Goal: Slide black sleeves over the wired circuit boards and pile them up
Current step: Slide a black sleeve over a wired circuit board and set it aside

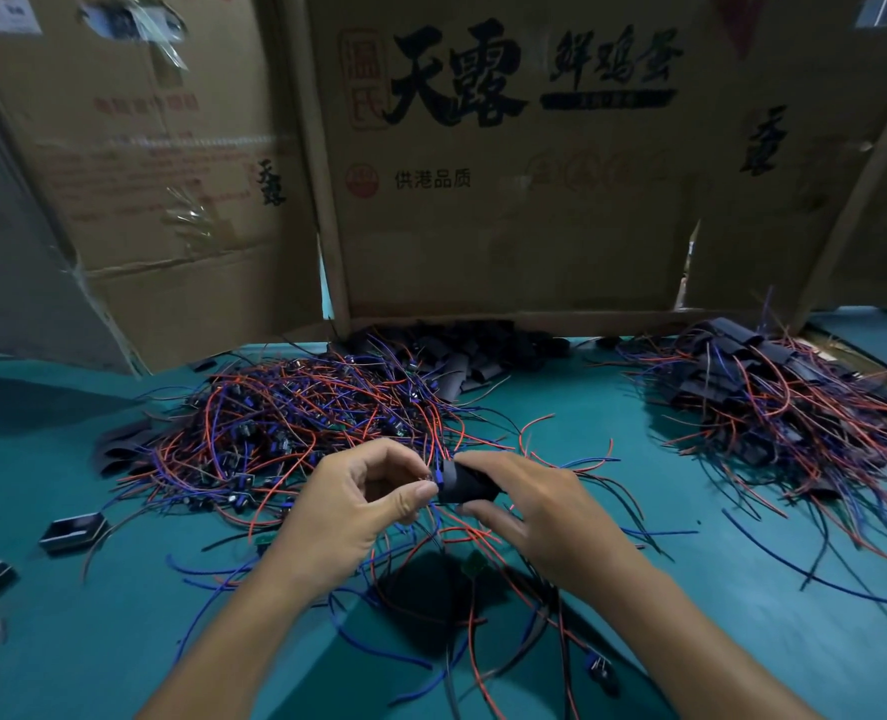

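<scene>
My right hand [529, 506] grips a black sleeve [465, 483] above the green table. My left hand [363, 501] pinches a small wired circuit board [433, 478] at the sleeve's left mouth; most of the board is hidden by my fingers. Its red and blue wires hang down below my hands. A tangled heap of bare wired boards [296, 423] lies to the left behind my hands. Loose black sleeves [462, 356] lie at the back centre. A pile of sleeved boards [774, 402] sits at the right.
Cardboard boxes [509, 174] stand as a wall along the table's back edge. Two small black trays [70, 532] lie at the left near the table's edge. Loose wires [483, 615] are strewn on the green table [742, 641] under my forearms.
</scene>
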`<state>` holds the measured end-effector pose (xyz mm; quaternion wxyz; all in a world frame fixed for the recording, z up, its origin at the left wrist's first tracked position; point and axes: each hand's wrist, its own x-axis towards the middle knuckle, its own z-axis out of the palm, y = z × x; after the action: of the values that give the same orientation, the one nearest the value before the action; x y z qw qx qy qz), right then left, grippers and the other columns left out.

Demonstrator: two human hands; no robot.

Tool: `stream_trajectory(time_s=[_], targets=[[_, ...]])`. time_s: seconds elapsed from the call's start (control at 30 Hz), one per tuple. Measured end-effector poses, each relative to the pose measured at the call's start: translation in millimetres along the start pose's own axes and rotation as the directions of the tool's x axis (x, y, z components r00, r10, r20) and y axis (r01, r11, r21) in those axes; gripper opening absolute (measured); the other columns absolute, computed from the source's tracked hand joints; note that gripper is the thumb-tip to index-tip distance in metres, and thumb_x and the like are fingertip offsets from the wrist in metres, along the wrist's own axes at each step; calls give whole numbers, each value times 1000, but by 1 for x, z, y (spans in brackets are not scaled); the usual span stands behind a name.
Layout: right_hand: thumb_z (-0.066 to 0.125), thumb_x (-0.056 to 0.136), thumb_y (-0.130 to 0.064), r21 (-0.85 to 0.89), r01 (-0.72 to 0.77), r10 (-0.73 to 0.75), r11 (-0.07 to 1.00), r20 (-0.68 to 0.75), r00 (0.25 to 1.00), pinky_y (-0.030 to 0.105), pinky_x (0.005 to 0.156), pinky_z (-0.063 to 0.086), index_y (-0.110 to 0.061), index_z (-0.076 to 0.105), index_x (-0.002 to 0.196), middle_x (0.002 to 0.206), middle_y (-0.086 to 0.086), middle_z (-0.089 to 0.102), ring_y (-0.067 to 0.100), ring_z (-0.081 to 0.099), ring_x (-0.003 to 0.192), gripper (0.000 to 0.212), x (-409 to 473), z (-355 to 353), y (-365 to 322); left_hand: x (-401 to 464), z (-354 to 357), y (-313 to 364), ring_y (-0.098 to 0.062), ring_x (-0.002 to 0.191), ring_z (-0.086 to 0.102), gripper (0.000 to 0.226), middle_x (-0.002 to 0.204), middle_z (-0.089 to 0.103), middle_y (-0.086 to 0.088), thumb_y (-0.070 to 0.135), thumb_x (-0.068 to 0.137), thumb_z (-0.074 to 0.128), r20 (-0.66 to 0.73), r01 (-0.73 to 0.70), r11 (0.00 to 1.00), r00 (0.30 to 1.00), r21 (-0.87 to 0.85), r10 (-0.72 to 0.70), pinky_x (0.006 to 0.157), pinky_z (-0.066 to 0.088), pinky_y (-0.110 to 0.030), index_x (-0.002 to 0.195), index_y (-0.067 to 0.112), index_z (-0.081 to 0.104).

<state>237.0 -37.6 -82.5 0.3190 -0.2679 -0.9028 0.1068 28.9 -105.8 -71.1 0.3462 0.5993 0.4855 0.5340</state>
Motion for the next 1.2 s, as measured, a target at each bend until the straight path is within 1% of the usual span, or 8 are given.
stream_trajectory(time_s=[0.13, 0.27, 0.43, 0.67, 0.77, 0.9, 1.07, 1.2], targets=[[62, 92, -35, 6, 9, -8, 1000, -18, 1000, 38, 84, 50, -19, 57, 129, 119, -3, 66, 18, 62, 106, 40, 0, -1, 0, 0, 0, 1, -13, 61, 59, 10, 68, 67, -7, 19, 78, 78, -12, 3, 1000, 1000, -2, -3, 60, 49, -21, 83, 13, 72], [58, 92, -38, 4, 22, -22, 1000, -76, 997, 37, 77, 51, -15, 62, 123, 111, -1, 69, 21, 65, 97, 39, 0, 0, -7, 0, 1, 2, -14, 60, 59, 8, 67, 67, -9, 18, 78, 77, -29, -5, 1000, 1000, -5, 5, 59, 49, -22, 82, 12, 73], [65, 90, -27, 36, 2, 1, 999, -85, 996, 31, 85, 47, -12, 61, 125, 118, 1, 68, 16, 60, 105, 38, 0, -2, -4, -1, -1, 3, -14, 61, 60, 8, 68, 67, -7, 19, 80, 77, -49, -9, 1000, 999, -27, 8, 61, 50, -21, 84, 14, 73], [62, 92, -32, -9, 45, -45, 999, -28, 999, 44, 82, 53, -14, 57, 129, 120, 2, 65, 26, 63, 105, 41, 0, 2, -3, -1, 5, 2, -12, 64, 61, 9, 71, 69, -7, 23, 79, 76, -22, -8, 999, 1000, 35, 9, 63, 50, -22, 86, 17, 75], [61, 93, -33, 2, 38, -38, 999, -33, 999, 43, 86, 51, -14, 56, 130, 122, 1, 64, 24, 62, 108, 42, -1, 2, -2, -1, 6, 3, -13, 65, 64, 9, 72, 70, -7, 14, 82, 72, -18, 9, 1000, 1000, -25, -10, 63, 51, -19, 90, 10, 74], [55, 95, -37, -31, 70, -71, 997, -20, 997, 41, 86, 51, -12, 56, 132, 124, 2, 64, 23, 61, 110, 45, 0, 1, -6, 1, 8, 1, -18, 58, 62, 9, 67, 65, -11, -5, 86, 66, -50, 80, 984, 995, -159, -89, 57, 51, -21, 92, -1, 60], [57, 96, -33, -65, 100, -100, 993, 10, 995, 38, 91, 49, -10, 53, 135, 127, 3, 62, 24, 60, 113, 46, -1, 1, -9, 0, 12, -2, -18, 51, 59, 12, 63, 61, -13, -10, 86, 64, -39, 171, 953, 982, -250, -186, 49, 47, -18, 90, -2, 56], [60, 88, -29, -145, 135, -146, 980, -69, 987, 32, 85, 53, -10, 60, 127, 119, 3, 67, 22, 64, 104, 44, -1, 2, -15, 1, 14, -2, -15, 47, 58, 13, 62, 60, -11, -10, 85, 65, -34, 178, 948, 980, -264, -194, 48, 45, -16, 89, -2, 56]])
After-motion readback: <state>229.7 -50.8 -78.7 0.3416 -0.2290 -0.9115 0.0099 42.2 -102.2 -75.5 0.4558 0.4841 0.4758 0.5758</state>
